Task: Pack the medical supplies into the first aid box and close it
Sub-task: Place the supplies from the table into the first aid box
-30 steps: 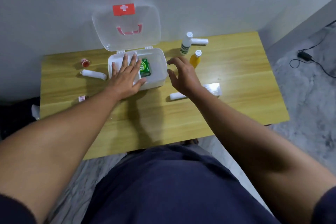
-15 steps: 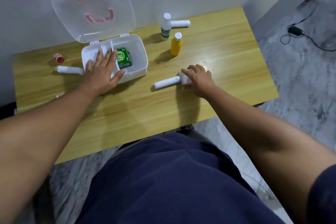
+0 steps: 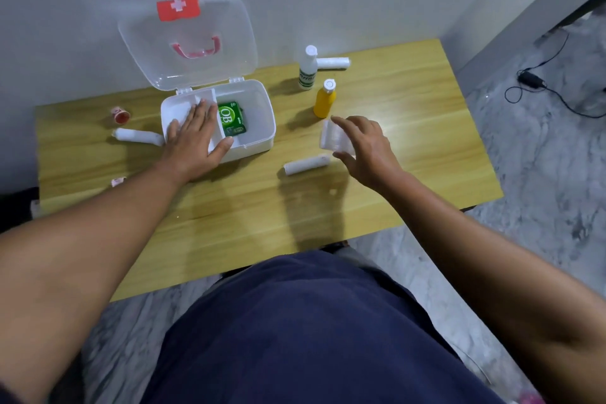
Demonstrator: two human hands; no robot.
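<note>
The white first aid box [image 3: 259, 115] stands open on the wooden table [image 3: 410, 128], its clear lid [image 3: 187, 46] leaning against the wall. A green packet [image 3: 231, 118] lies inside. My left hand [image 3: 196, 138] rests flat over the box's left compartment, fingers spread. My right hand [image 3: 364, 147] holds a clear plastic packet [image 3: 333, 138] lifted off the table, right of the box. A white bandage roll [image 3: 306, 165] lies just below that packet. A yellow bottle [image 3: 324, 98] and a white bottle [image 3: 309, 67] stand behind it.
Another white roll [image 3: 333, 62] lies at the back by the wall. Left of the box lie a white roll [image 3: 137, 135], a small red tape roll [image 3: 120, 115] and a small pink item [image 3: 118, 181] at the table's edge. A cable and adapter [image 3: 531, 79] lie on the floor at right.
My right hand went from near the box to the packet on the table, grasped it and lifted it toward the box. My left hand stayed on the box.
</note>
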